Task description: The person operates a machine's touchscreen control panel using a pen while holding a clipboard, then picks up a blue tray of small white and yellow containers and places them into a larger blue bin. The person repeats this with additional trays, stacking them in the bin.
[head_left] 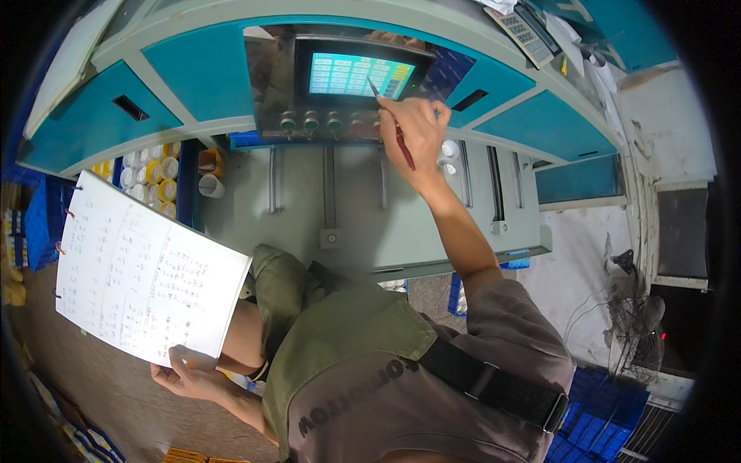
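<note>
My right hand [417,139] is closed around a dark red pen [404,148], raised in front of a machine's control panel. The pen's thin dark tip reaches over the lit touchscreen [351,76], which shows a grid of pale and yellow boxes; whether it touches the glass I cannot tell. Below the screen runs a row of round push buttons [311,122], some partly behind my hand. At the lower left my left hand [185,378] grips the bottom edge of a white ring-bound sheet [147,270] with handwritten columns, thumb on top of the page.
A pale green machine bed [301,208] with metal rails lies under the panel. Blue crates, one with white and yellow round spools [143,174], stand at the left. A calculator [525,35] rests on the machine top. A fan [639,324] and blue crates [602,417] are at the right.
</note>
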`<action>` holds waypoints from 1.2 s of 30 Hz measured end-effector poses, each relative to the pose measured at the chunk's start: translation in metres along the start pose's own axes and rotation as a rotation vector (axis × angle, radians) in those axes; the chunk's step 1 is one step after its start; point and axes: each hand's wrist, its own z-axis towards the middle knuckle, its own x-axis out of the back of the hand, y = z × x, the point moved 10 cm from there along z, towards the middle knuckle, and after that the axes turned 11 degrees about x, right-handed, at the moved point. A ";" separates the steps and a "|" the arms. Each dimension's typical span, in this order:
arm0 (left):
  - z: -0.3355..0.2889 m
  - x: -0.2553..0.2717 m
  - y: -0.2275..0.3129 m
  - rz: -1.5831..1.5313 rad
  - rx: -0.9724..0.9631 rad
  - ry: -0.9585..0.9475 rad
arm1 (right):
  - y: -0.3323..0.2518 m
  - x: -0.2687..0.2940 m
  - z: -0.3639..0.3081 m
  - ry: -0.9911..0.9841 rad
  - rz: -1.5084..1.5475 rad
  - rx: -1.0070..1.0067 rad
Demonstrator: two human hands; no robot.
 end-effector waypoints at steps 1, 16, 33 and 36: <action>0.000 0.000 0.000 -0.005 -0.006 -0.004 | 0.000 -0.001 0.004 0.003 0.005 0.012; 0.002 0.003 -0.004 -0.006 0.007 0.004 | 0.007 -0.003 -0.013 -0.067 0.016 -0.029; -0.004 0.001 0.001 0.081 0.021 0.039 | 0.015 0.004 -0.012 -0.074 -0.011 -0.039; -0.003 0.000 0.003 0.078 0.002 0.035 | 0.017 0.009 -0.009 -0.031 -0.024 -0.033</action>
